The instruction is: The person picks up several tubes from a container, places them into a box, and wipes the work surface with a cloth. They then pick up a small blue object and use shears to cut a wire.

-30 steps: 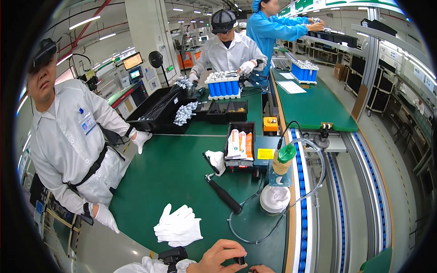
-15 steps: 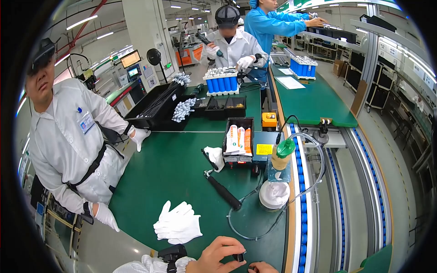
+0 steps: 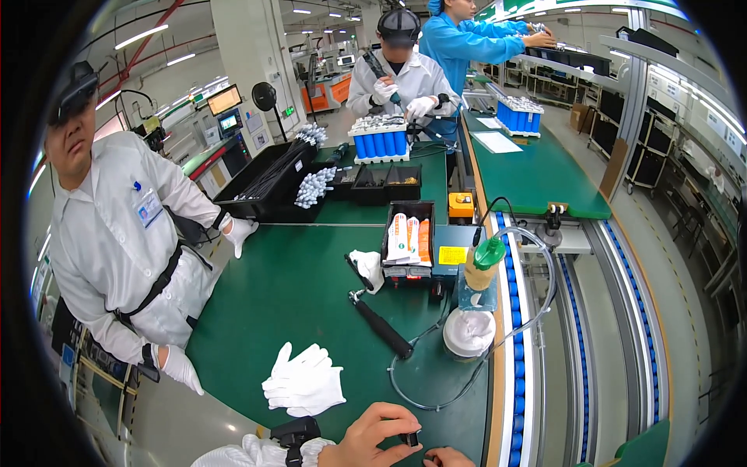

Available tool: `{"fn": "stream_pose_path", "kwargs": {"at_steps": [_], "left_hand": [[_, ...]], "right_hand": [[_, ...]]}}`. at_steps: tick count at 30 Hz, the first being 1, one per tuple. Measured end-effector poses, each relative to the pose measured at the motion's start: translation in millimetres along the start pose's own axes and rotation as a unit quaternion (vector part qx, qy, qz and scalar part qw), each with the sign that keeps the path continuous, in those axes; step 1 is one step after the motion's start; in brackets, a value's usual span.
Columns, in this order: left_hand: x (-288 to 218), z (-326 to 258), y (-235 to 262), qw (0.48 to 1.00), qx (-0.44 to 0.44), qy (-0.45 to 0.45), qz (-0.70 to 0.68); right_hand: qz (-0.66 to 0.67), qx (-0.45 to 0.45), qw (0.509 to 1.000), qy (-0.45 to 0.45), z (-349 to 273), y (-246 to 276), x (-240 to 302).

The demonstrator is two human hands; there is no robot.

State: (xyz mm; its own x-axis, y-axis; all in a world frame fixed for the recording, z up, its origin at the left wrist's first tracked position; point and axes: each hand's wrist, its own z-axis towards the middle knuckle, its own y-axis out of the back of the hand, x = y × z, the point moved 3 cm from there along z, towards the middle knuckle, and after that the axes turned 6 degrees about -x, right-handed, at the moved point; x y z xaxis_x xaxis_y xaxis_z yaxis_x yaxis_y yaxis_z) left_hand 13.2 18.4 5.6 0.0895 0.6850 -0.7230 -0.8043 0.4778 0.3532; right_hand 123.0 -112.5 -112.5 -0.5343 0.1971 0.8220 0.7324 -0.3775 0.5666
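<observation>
My left hand is at the near edge of the green table, thumb and fingers pinching a small black piece of a kind I cannot make out. A black strap circles the wrist over a white sleeve. Close by on the right, my right hand is largely cut off by the lower edge. Its fingers look curled, with something dark at their tips. A pair of white gloves lies flat beyond my left hand. Farther off is a ratchet wrench with a black grip.
A green-capped bottle, a white-topped tub and a looped clear hose are at the right. Behind them is a bin of tubes. Roller conveyor runs alongside. One co-worker stands left; another handles a tool over blue cells.
The co-worker at the back has brought the tool inward, more upright over the blue cells, and shifted slightly right. My hands and the things on the near table have hardly moved.
</observation>
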Motion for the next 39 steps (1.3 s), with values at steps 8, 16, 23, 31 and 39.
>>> {"fn": "stream_pose_path", "kwargs": {"at_steps": [8,16,23,31,39], "left_hand": [[1,6,0,1.000,-0.027,-0.012,0.003],[-5,12,-2,0.999,-0.007,-0.027,0.020],[-21,21,0,0.996,-0.053,-0.064,0.011],[-13,12,-1,1.000,0.002,-0.021,0.016],[-9,12,1,1.000,-0.004,-0.022,0.012]], "right_hand": [[-0.003,0.008,1.000,-0.014,1,0,-1],[-0.005,-0.001,1.000,-0.009,0,1,-3],[-0.007,0.009,1.000,-0.011,0,1,-1],[-0.013,0.025,0.999,-0.027,-1,1,0],[-0.021,0.025,0.999,-0.023,1,1,-2]]}}
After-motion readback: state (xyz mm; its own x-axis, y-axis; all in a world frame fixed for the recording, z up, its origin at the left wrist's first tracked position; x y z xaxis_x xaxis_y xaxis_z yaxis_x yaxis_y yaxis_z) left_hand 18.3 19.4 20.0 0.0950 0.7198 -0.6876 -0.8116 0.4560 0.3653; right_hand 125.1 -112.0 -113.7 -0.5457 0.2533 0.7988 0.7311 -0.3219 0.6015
